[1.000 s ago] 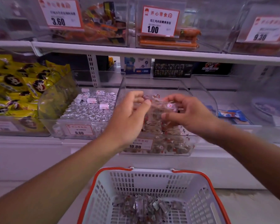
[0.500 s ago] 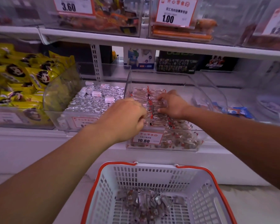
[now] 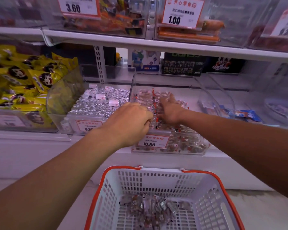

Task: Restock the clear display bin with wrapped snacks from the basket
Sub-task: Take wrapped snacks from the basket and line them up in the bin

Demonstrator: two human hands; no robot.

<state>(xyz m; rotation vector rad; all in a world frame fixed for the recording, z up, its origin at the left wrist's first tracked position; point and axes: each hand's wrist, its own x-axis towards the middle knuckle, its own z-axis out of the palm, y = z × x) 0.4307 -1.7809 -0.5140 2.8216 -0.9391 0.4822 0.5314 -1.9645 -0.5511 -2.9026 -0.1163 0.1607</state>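
Observation:
The clear display bin (image 3: 192, 147) with the 10.80 tag sits on the lower shelf, holding wrapped snacks (image 3: 145, 97) in clear packets with red marks, lined up in rows. My left hand (image 3: 131, 120) is at the bin's front left, fingers curled onto the near end of a row of packets. My right hand (image 3: 170, 108) lies palm down inside the bin, fingers spread flat over the packets. Below stands the white basket (image 3: 156, 176) with an orange rim; several more wrapped snacks (image 3: 150, 208) lie on its bottom.
A neighbouring clear bin (image 3: 70, 117) of silver-wrapped sweets stands to the left, with yellow snack bags (image 3: 20, 77) beyond it. A clear bin (image 3: 223, 97) to the right holds blue packets. The upper shelf edge (image 3: 156, 45) carries more bins with price tags.
Both hands carried a bunch of snacks from above the bin down into it. The right hand let go and flattened onto the packets; the left hand curled at the row's near end.

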